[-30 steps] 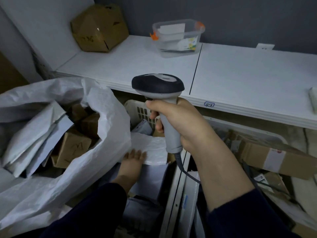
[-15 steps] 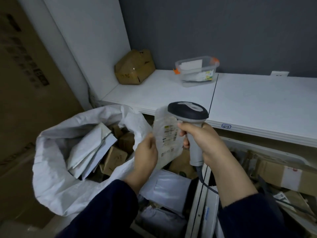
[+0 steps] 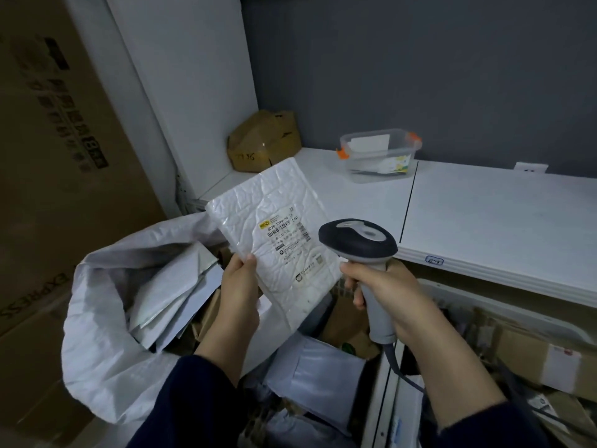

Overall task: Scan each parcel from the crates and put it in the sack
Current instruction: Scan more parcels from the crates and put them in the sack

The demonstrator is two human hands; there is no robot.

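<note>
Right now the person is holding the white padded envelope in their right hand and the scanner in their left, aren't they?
Not quite: the hands are swapped. The head view shows the left hand holding the white padded envelope and the right hand gripping the scanner.

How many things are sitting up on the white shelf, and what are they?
Brown cardboard box: 1
Clear plastic tub with orange clips: 1
Total on the white shelf: 2
</note>
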